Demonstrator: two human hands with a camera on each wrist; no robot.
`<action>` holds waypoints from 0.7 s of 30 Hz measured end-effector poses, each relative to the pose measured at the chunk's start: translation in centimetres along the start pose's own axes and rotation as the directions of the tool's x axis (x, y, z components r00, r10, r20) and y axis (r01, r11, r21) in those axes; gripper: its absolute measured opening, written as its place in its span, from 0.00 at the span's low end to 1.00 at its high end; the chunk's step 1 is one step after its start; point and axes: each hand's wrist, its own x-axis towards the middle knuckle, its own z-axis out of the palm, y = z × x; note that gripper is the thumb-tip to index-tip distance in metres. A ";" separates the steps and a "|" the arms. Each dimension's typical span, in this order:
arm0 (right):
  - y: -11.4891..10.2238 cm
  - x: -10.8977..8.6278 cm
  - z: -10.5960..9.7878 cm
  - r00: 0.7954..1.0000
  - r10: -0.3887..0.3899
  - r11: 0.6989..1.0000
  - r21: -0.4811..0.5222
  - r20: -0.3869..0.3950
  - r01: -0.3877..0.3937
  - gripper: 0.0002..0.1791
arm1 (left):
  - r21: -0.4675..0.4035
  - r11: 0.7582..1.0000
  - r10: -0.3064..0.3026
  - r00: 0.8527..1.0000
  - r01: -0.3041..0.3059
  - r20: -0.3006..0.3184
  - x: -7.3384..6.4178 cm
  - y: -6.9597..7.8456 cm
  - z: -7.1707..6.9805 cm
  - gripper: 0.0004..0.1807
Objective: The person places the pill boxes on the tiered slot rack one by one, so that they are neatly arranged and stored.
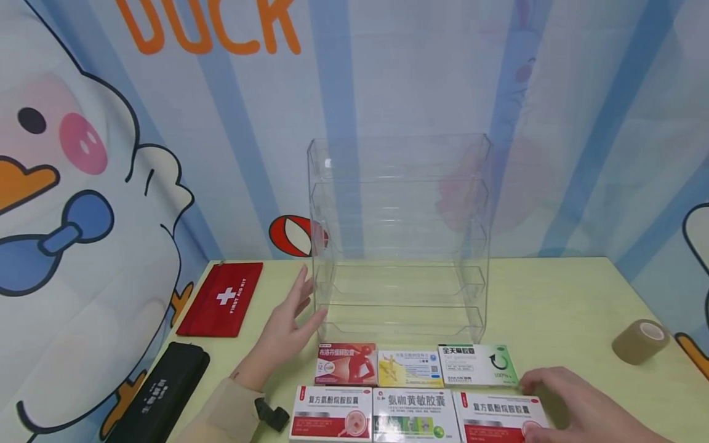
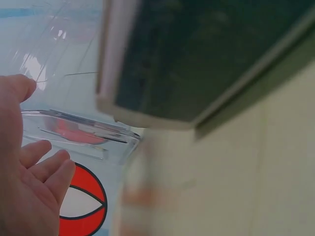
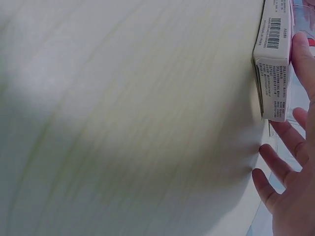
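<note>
A clear multi-tier acrylic rack [image 1: 399, 317] stands on the table, with my left hand [image 1: 285, 326] at its left side. The fingers of that hand are extended and spread, thumb near the rack's lower front edge. In front of the rack lie two rows of medicine boxes. My right hand [image 1: 576, 403] is at the right end of these rows, thumb touching the red-and-white box [image 1: 495, 412]. Its other fingers are spread beside the box's end, also seen in the right wrist view. Just past the fingertips is a white-and-green box [image 1: 476, 366].
A red first aid pouch [image 1: 221, 301] and a black case [image 1: 160, 387] lie at the left. Toward the right edge is a brown tape roll [image 1: 640, 341]. Other boxes are a red one [image 1: 346, 366], a yellow-and-white one [image 1: 410, 369] and a white-and-green one [image 1: 415, 418].
</note>
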 end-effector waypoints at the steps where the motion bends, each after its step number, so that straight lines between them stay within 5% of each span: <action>1: -0.1 0.1 -0.1 1.000 0.013 1.000 0.027 0.023 -0.013 0.37 | -0.007 1.000 -0.002 1.000 0.002 0.004 0.0 -0.1 0.1 0.55; 8: -0.3 0.2 -0.7 0.994 0.000 0.986 0.164 0.114 -0.019 0.33 | -0.052 0.997 -0.050 0.998 0.051 0.024 -0.1 -0.9 0.6 0.49; 17: 0.0 0.1 -0.5 0.984 -0.169 0.969 0.188 0.049 0.157 0.22 | -0.121 0.985 -0.116 0.991 0.123 0.064 -0.4 -2.0 1.1 0.46; 21: 0.0 0.2 -0.6 0.983 -0.170 0.948 0.285 0.068 0.144 0.18 | -0.158 0.977 -0.134 0.989 0.143 0.062 -0.5 -2.5 1.3 0.45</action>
